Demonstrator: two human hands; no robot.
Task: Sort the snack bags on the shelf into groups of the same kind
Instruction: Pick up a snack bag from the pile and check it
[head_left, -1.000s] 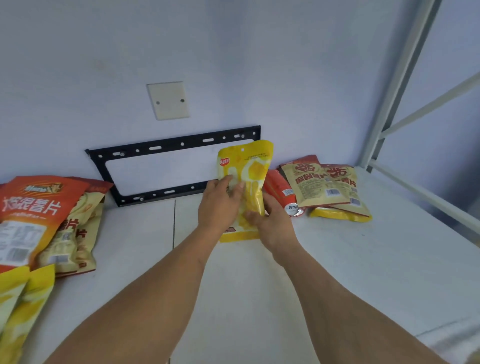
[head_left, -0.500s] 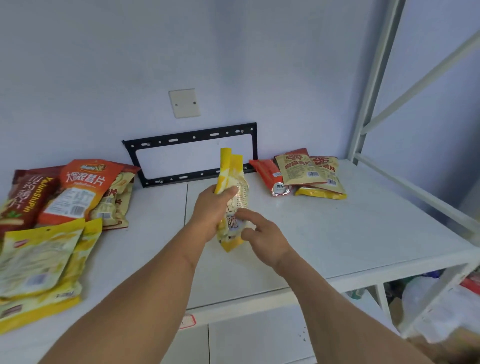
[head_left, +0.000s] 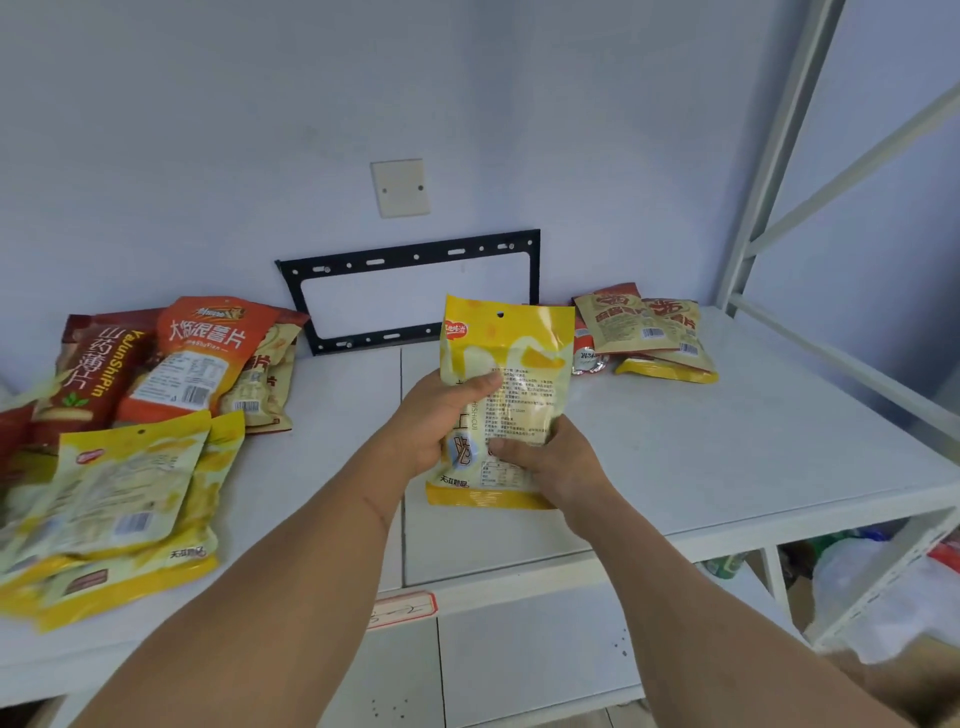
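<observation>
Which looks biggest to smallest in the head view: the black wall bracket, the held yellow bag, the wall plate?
1. Black bracket, widest in the picture.
2. Yellow bag, held by the left hand and right hand; it is nearer the camera, so it looks larger than it is.
3. Wall plate, clearly smallest.

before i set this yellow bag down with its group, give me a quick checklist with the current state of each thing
1. Yellow bag held firmly: ok, left hand grips its side and right hand holds the lower part.
2. Kind confirmed: ok, it matches the yellow bags at front left on the shelf.
3. Path leftward free: ok, bare shelf lies between.
4. Yellow stack tidy enough to take another: ok, its bags lie flat and overlapping.
5. Other groups kept separate: not ok, another yellow bag lies under the tan bags at right.
</observation>
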